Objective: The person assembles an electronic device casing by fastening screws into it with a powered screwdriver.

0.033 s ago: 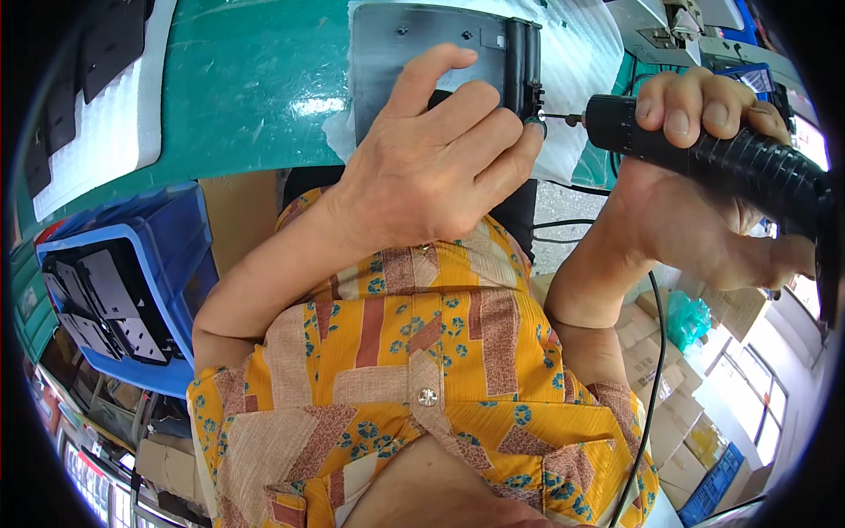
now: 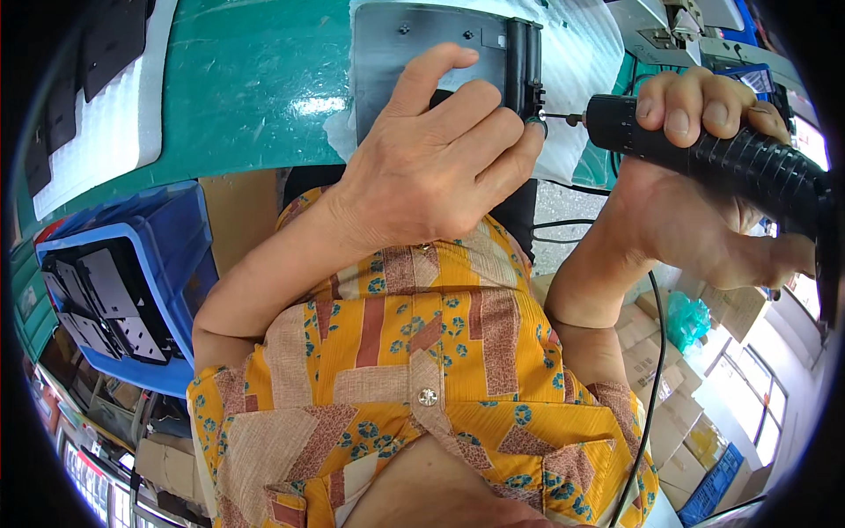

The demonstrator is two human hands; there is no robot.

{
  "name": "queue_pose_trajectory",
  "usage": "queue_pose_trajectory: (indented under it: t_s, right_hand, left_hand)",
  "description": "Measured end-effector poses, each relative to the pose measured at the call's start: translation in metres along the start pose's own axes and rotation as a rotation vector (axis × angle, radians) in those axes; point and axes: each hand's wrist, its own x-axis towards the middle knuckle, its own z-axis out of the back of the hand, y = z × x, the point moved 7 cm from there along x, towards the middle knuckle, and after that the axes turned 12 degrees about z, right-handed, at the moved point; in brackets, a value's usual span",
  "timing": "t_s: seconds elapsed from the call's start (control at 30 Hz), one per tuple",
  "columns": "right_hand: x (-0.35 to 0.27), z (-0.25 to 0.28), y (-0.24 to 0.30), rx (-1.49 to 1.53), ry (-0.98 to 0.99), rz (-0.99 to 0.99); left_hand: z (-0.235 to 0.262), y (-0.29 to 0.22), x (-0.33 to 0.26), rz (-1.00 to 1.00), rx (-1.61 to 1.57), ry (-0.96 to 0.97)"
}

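Note:
My right hand (image 2: 695, 176) is wrapped round a black electric screwdriver (image 2: 651, 132), held sideways with its bit toward the left. The thin bit's tip meets the right edge of a black plastic panel (image 2: 378, 62), by a small shiny spot, perhaps a screw head. Over the panel's near right part lies my left hand (image 2: 440, 154). Its index finger is raised and bent, while the other fingers curl down to the panel's right edge beside the bit tip. The thumb is hidden. A ribbed black bar (image 2: 525, 62) runs along that edge.
White foam sheet (image 2: 572, 53) lies under the panel on the green table (image 2: 255, 79). More black panels (image 2: 110, 44) rest on foam at the left. A blue bin (image 2: 167, 255) of black parts stands below. A black cable (image 2: 656, 378) hangs at the right, near cardboard boxes (image 2: 673, 414).

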Motion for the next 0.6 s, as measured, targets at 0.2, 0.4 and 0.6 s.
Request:
queue_pose_trajectory:
  t_s: [0.2,0.4,0.6]
  right_hand:
    - [-0.001,-0.004,-0.002,-0.064,-0.040,0.041]
    - [0.000,-0.006,0.000,-0.122,-0.076,0.076]
    - [0.000,-0.014,-0.001,-0.108,0.001,0.043]
  left_hand:
    - [-0.001,0.001,0.000,0.007,0.004,0.029]
    - [0.000,0.001,0.001,0.004,0.003,0.027]
    - [0.001,0.001,0.001,0.007,-0.002,0.027]
